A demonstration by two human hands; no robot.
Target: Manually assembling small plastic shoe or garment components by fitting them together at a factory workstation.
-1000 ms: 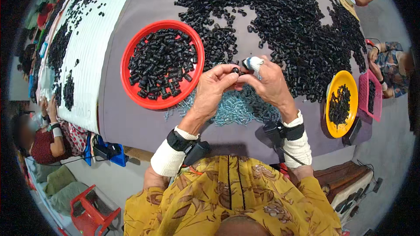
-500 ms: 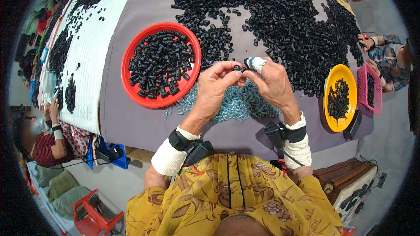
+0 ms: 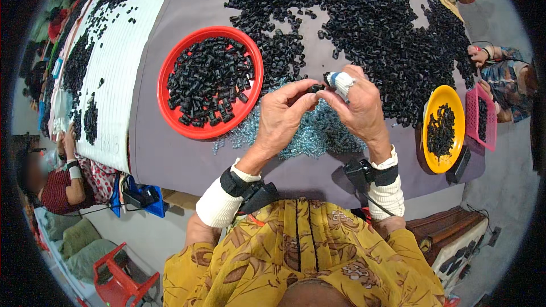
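Note:
In front of me, over a pile of small shiny bluish pieces point(image 3: 310, 136) that look like springs, my two hands meet. Between the thumb and fingers of my left hand point(image 3: 278, 116) is a small black plastic part point(image 3: 316, 88). My right hand point(image 3: 364, 105) pinches at the same part from the other side; a white and blue wrap point(image 3: 342, 83) covers one of its fingers. Fingertips partly hide the part. Just left of my hands stands a red round tray point(image 3: 163, 96) full of black plastic parts.
A large heap of black parts point(image 3: 369, 28) spreads over the grey tablecloth point(image 3: 153, 162). At right are a yellow oval tray point(image 3: 459, 119) with thin black pieces and a pink basket point(image 3: 473, 133). Co-workers' hands point(image 3: 479, 55) reach in at right; another person point(image 3: 71, 185) works at left.
My hands shift slightly, and the small black part is turned between my fingertips. My right wrapped finger moves a little to the right and lies at a different angle.

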